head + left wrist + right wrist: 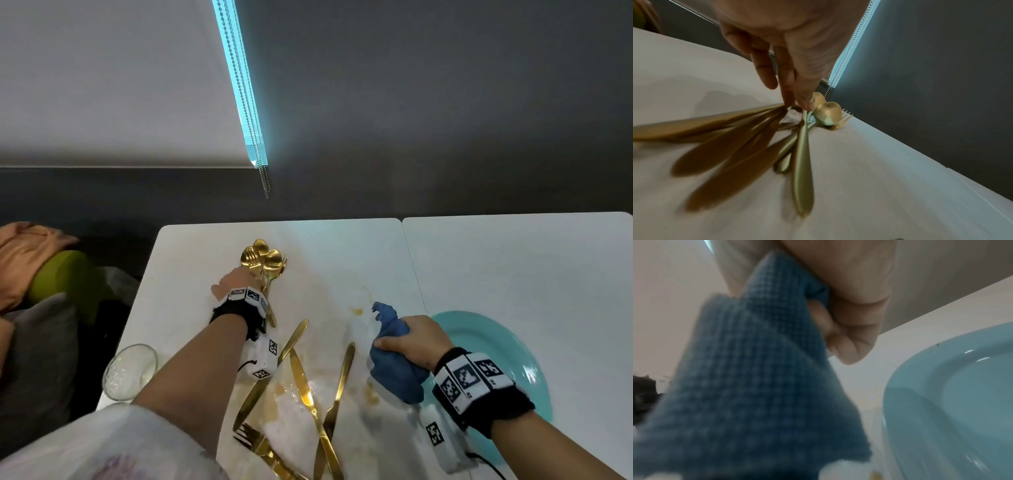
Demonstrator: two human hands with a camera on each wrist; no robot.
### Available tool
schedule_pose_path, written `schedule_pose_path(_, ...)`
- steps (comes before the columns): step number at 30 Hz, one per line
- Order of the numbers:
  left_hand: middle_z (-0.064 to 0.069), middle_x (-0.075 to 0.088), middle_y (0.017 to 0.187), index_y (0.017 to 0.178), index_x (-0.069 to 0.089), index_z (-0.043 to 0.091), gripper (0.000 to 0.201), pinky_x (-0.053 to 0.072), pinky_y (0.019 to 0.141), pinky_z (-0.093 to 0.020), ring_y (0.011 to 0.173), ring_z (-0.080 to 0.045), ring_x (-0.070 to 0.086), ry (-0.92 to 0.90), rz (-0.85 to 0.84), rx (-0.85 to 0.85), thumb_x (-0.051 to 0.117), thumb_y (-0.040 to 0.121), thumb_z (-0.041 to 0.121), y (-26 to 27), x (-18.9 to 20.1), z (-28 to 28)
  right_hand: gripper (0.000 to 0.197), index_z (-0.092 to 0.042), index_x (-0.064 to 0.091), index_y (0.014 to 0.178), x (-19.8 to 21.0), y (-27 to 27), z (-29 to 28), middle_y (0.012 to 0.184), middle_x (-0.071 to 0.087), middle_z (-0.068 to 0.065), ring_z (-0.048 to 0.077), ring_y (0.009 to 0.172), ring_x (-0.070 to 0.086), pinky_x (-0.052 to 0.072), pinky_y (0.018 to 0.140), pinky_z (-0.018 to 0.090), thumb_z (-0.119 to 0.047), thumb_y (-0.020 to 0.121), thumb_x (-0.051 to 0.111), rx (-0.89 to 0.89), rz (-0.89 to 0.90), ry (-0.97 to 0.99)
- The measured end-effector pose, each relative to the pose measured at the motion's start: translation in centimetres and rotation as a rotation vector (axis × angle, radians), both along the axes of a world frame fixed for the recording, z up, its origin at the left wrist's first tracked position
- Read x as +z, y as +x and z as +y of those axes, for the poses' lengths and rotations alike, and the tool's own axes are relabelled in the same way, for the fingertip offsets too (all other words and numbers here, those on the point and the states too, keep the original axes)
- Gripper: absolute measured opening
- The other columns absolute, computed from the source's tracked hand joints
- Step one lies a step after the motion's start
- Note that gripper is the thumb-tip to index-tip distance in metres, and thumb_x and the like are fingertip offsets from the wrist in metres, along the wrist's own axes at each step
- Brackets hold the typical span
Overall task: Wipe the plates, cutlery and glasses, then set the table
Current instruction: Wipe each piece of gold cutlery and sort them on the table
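My left hand (251, 275) is near the far side of the white table (342, 246) and pinches a bunch of gold spoons and forks (265, 258) at their necks. In the left wrist view, the thumb and fingertips (806, 104) meet on the bunch (826, 113), and the blurred handles fan out over the tabletop. My right hand (411, 337) grips a bunched blue cloth (394, 370) just left of a teal plate (496, 339). The right wrist view shows fingers (846, 344) curled round the cloth (756, 386), with the plate (941, 402) beside it. Loose gold knives (303, 387) and forks (342, 380) lie between my arms.
A clear glass (130, 370) stands at the table's left edge, by my left elbow. Brown stains (356, 311) and wet smears mark the tabletop around the loose cutlery. A seam (414, 274) joins a second table on the right. Cushions (20, 260) lie off the left edge.
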State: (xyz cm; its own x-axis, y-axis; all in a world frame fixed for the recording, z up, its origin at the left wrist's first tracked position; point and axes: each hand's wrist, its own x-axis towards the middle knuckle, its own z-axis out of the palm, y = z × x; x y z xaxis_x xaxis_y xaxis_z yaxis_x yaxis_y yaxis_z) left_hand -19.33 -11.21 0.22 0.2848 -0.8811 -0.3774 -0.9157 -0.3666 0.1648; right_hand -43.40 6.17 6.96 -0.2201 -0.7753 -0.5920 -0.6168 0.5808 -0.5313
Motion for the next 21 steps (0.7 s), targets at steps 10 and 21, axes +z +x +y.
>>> schedule_pose_path(10, 0.001, 0.067, 0.105, 0.1, 0.066, 0.021, 0.022, 0.041, 0.089, -0.029, 0.103, -0.021, 0.06, 0.14, 0.051, -0.204, 0.056, 0.086, 0.036, -1.8, 0.7, 10.2, 0.02, -0.027, 0.057, 0.064, 0.3, 1.1, 1.4, 0.073, 0.062, -0.004, 0.014, 0.078, 0.058, 0.041, 0.06, 0.017, -0.031, 0.078, 0.071, 0.057, -0.054, -0.032)
schedule_pose_path(21, -0.002, 0.065, 0.107, 0.097, 0.059, 0.016, 0.015, 0.05, 0.089, -0.029, 0.103, -0.021, 0.062, 0.315, 0.107, -0.051, 0.054, 0.085, 0.022, -4.5, -1.4, 23.3, 0.018, -0.024, 0.06, 0.071, -0.8, 1.5, 5.2, 0.082, 0.065, -0.001, 0.015, 0.084, 0.06, 0.044, 0.073, 0.022, -0.037, 0.076, 0.071, 0.175, -0.032, 0.002)
